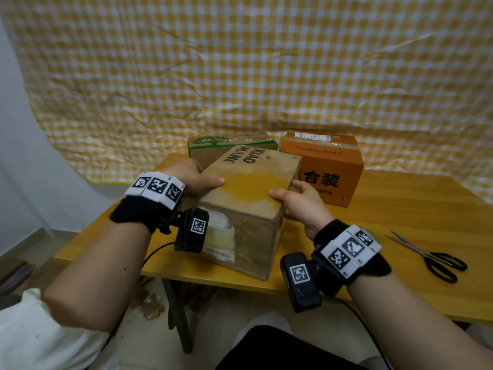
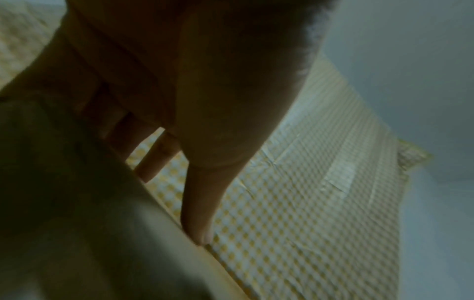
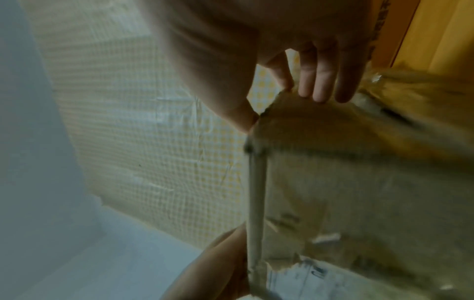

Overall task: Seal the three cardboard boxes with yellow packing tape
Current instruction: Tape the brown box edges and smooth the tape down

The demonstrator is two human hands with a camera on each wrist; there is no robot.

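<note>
On the brown box (image 1: 248,188), both hands' fingers (image 1: 212,182) lie fairly straight, clasping its opposite sides.

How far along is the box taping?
Done: none clearly; the orange box shows tape across its top, colour uncertain. In hand: left hand and right hand hold the plain brown box by its sides. Left: no tape roll is in view; the green-printed box waits behind, scissors at right.
</note>
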